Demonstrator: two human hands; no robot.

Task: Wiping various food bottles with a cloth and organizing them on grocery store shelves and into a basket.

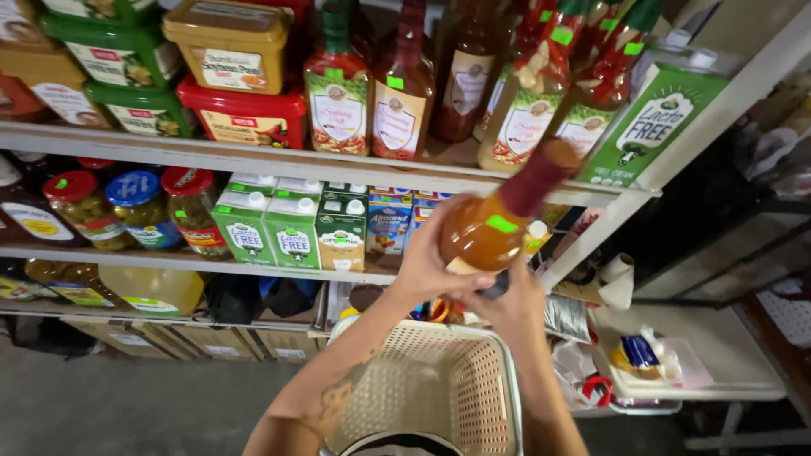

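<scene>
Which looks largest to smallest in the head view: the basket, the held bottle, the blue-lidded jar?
1. Basket, largest, though it is also nearest to the camera.
2. Bottle, held by the left hand and right hand.
3. Blue-lidded jar on the shelf, smallest, and farther away.

Two hands, left [431, 266] and right [515, 308], share one orange sauce bottle [498, 215] above one cream basket [439, 393]. On the top shelf stand two red sauce bottles [338, 89], side by side, and one large green carton [655, 122]. One red tub [245, 114] lies under one tan tub [232, 42]. The middle shelf has three jars [135, 207] in a row: two red lids, one blue. Beside them I count three green-and-white cartons [291, 228] in front.
</scene>
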